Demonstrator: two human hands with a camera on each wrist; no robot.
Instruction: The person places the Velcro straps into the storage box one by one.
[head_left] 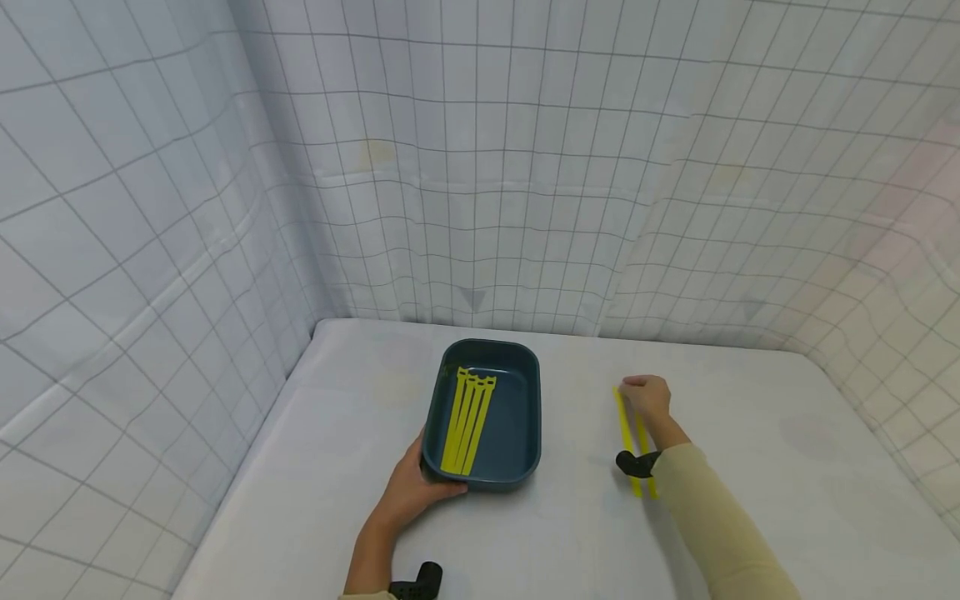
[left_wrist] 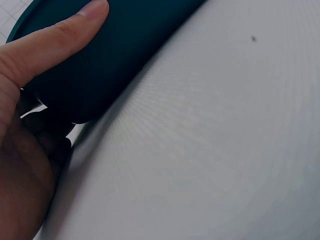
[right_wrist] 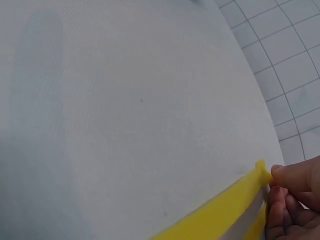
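A dark teal rectangular tub (head_left: 517, 429) stands on the white table, and several flat yellow strips (head_left: 467, 429) with notched far ends lie along its left side. My left hand (head_left: 411, 492) grips its near left corner. In the left wrist view the thumb lies along the tub's outer wall (left_wrist: 135, 30), the other fingers partly hidden at its bottom edge. To the right of the tub, my right hand (head_left: 648, 396) pinches the far end of a yellow strip (right_wrist: 215, 210) between thumb and finger. A second yellow strip (head_left: 642, 437) runs beside it, partly under the wrist.
White cloth covers the table (head_left: 570, 533). White grid-patterned curtains (head_left: 480, 208) hang along its back and both sides. A black wrist strap (head_left: 637, 463) on the right arm hangs over the two strips.
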